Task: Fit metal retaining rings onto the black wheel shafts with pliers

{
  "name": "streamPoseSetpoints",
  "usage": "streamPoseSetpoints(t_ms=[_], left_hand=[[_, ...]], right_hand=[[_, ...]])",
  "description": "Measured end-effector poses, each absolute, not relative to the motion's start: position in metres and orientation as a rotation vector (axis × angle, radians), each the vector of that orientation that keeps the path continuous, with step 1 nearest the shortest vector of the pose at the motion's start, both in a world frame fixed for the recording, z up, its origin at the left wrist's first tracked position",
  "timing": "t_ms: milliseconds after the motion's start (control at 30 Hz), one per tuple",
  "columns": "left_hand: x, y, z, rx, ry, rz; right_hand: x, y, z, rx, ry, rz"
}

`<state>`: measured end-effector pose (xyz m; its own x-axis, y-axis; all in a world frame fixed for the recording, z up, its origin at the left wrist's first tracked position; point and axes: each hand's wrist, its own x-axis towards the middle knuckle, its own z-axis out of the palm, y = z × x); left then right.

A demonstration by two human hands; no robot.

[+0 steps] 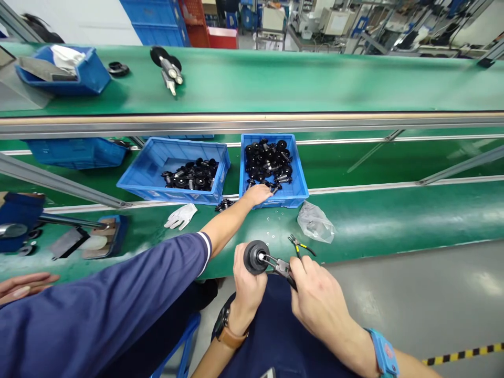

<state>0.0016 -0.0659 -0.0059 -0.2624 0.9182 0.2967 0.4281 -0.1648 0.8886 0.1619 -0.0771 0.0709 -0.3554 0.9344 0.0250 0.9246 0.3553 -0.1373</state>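
Black wheel part (255,257) sits low in the head view, in front of the person's lap and just off the near edge of the green table (394,220). The left hand (247,286) wraps it from below, fingers closed around its rim so the open hub faces the tool. The right hand (321,299) is clenched on the handles of a pair of pliers (280,266), whose tips reach into the hub; holding the part steady this way keeps the tips lined up with the centre. A second pair of pliers with yellow-green handles (300,245) lies on the table just beyond, near a crumpled clear bag (315,222) and a scatter of what look like tiny rings, too small to tell for sure.

Another person's arm in a dark blue sleeve (118,304) stretches from the left, its hand (258,194) resting on the front rim of a blue bin (297,178) heaped with black wheel parts. Beside it, a wider blue bin (136,176) holds a smaller pile of similar black pieces. A white glove (181,216) lies before that one. On the upper belt, a further blue bin (92,79) holds white cloth.
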Motion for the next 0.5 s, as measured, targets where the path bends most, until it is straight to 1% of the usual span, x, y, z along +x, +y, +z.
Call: streamPoseSetpoints(t_ms=[67, 133, 233, 400, 500], left_hand=[[0.009, -0.066, -0.009, 1.461, 1.742, 1.502], [0.011, -0.065, -0.009, 1.43, 1.709, 1.489], [0.005, -0.061, -0.006, 1.459, 1.53, 1.386], [-0.01, -0.055, -0.003, 1.513, 1.212, 1.108], [-0.009, -0.056, -0.006, 1.579, 1.151, 1.087]], right_hand=[[0.158, -0.083, 0.068, -1.764, -2.45, 0.158], [0.159, -0.082, 0.067, -1.735, -2.447, 0.124], [0.171, -0.071, 0.067, -1.623, -2.531, 0.041], [0.192, -0.058, 0.069, -1.505, -2.668, -0.056], [0.193, -0.062, 0.067, -1.534, -2.669, -0.056]])
